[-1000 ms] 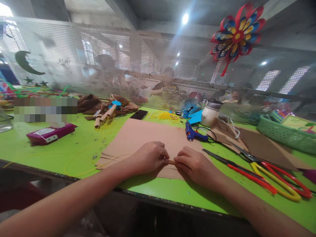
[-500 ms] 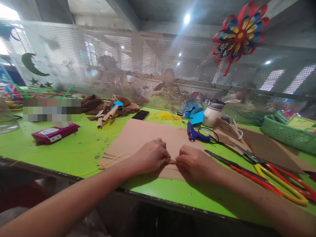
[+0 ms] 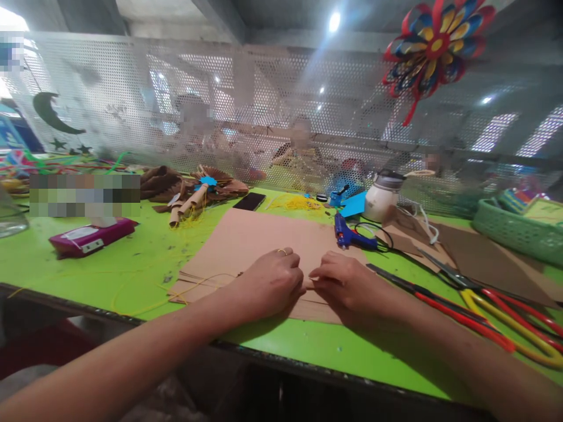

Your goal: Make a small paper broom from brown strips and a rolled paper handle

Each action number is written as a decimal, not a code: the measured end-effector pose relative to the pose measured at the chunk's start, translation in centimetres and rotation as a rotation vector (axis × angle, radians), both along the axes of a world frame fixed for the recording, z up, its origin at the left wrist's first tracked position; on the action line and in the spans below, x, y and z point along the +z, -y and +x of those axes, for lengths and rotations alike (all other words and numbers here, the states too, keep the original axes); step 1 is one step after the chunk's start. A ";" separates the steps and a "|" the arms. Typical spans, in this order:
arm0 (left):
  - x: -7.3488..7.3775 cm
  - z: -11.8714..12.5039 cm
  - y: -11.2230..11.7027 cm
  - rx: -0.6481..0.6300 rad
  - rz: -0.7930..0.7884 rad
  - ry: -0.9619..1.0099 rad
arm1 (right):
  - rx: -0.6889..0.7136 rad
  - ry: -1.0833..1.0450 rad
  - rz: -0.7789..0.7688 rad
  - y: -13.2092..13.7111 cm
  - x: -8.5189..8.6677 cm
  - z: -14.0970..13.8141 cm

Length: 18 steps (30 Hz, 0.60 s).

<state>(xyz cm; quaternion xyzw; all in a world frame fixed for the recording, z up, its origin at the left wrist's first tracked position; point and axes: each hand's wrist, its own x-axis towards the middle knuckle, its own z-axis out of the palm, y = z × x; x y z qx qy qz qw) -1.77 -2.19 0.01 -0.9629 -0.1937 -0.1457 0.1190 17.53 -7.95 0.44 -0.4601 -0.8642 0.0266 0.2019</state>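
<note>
My left hand (image 3: 275,280), a ring on one finger, is closed with its fingertips pressed down at the front of a stack of light brown paper sheets (image 3: 250,237). Just to its right my right hand (image 3: 345,280) pinches as well. Between the two shows a bit of a thin brown paper roll (image 3: 309,283); the fingers hide most of it. A yellow string (image 3: 202,286) runs over the stack's left side to my left wrist. Beyond my right hand lies a blue glue gun (image 3: 349,235) with a black cord.
Scissors with red and yellow handles (image 3: 497,313) lie at the right, beside dark brown sheets (image 3: 488,258) and a green basket (image 3: 519,234). A phone (image 3: 248,201), a jar (image 3: 383,196) and paper figures (image 3: 193,202) stand behind. A purple tissue pack (image 3: 92,237) is left.
My fingers have shifted slightly on the paper roll, and less of it shows between them. My right index finger has lifted a little. The view has moved slightly.
</note>
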 end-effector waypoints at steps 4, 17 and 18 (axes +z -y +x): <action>-0.2 0.0 0.0 -0.010 0.004 0.004 | -0.052 -0.075 0.005 0.3 -0.5 1.0; -0.2 -0.3 0.2 -0.008 -0.001 0.008 | 0.026 -0.041 0.061 -0.1 -1.1 1.5; -0.2 -0.3 0.3 0.001 -0.009 0.008 | 0.016 -0.053 0.047 -0.1 -1.1 1.6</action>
